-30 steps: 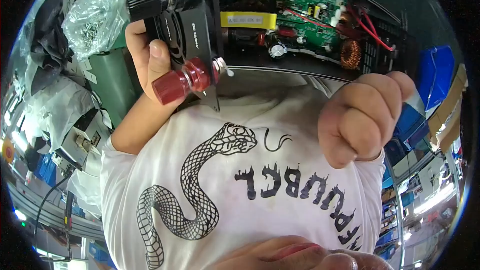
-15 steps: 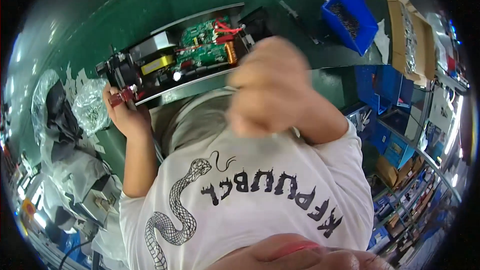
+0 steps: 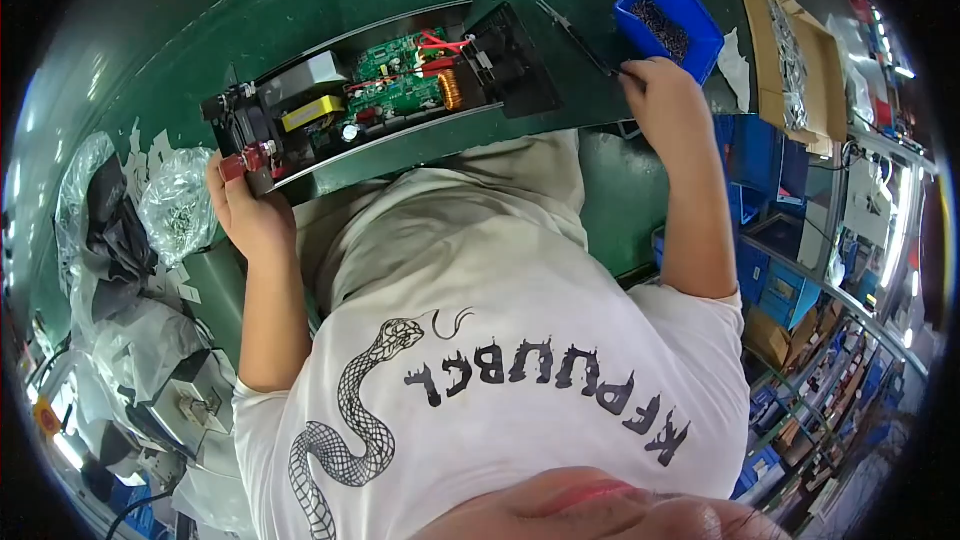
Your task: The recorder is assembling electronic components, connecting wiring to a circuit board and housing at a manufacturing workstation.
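An uncovered black electronics unit (image 3: 385,135) lies lengthwise on the green bench. Inside it are green circuit boards (image 3: 395,92), a yellow-wrapped transformer (image 3: 312,113), a copper coil (image 3: 450,90) and red wires. My left hand (image 3: 250,215) grips the unit's near left corner, beside the red terminals (image 3: 245,160); part of its fingers is hidden. My right hand (image 3: 668,105) is at the near end of a slim dark tool (image 3: 575,37), just in front of the blue bin. Its fingers are bent and slightly apart; contact with the tool is hard to make out.
The blue bin (image 3: 708,60) holds many small dark screws. Right of it stands an open cardboard box (image 3: 835,90) with silvery parts. A clear plastic bag (image 3: 180,205) of small parts lies left of the unit. Shelving (image 3: 800,380) with blue boxes stands at the right.
My right hand has swung from in front of my chest out to the right, to the tool and bin. My left hand keeps its place on the unit. The whole view has shifted slightly.
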Demonstrator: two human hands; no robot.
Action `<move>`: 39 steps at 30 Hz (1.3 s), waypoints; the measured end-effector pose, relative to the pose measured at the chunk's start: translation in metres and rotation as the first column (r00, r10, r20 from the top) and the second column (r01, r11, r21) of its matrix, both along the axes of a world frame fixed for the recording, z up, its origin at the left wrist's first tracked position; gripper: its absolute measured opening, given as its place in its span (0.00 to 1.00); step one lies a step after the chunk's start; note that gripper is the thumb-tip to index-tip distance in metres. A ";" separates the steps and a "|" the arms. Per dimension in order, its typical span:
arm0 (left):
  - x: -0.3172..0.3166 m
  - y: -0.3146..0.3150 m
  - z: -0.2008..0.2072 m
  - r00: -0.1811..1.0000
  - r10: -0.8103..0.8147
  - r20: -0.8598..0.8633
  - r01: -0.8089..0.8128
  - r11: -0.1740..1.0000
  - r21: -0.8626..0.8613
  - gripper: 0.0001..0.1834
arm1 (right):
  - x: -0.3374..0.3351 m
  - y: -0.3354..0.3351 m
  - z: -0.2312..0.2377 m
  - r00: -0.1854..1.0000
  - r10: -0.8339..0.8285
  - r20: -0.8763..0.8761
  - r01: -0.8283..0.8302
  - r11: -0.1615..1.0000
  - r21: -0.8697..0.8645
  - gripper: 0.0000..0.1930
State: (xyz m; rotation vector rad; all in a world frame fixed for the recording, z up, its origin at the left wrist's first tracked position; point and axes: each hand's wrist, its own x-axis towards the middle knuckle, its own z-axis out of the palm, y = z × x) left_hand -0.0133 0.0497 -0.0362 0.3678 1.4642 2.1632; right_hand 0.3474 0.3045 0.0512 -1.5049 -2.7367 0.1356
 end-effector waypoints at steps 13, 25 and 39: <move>0.002 0.003 0.007 0.998 0.053 0.039 -0.052 0.998 -0.022 0.11 | 0.018 -0.002 -0.039 0.985 0.020 -0.174 0.029 0.962 0.271 0.07; 0.004 0.004 0.010 1.000 0.015 0.000 -0.015 1.000 0.021 0.13 | 0.010 0.002 -0.041 0.995 -0.043 -0.093 0.058 0.984 0.167 0.08; 0.067 -0.022 0.097 0.003 -0.287 -0.958 0.251 0.928 -0.277 0.14 | -0.075 -0.127 0.002 0.384 -0.892 -0.237 -0.626 -0.062 -0.778 0.07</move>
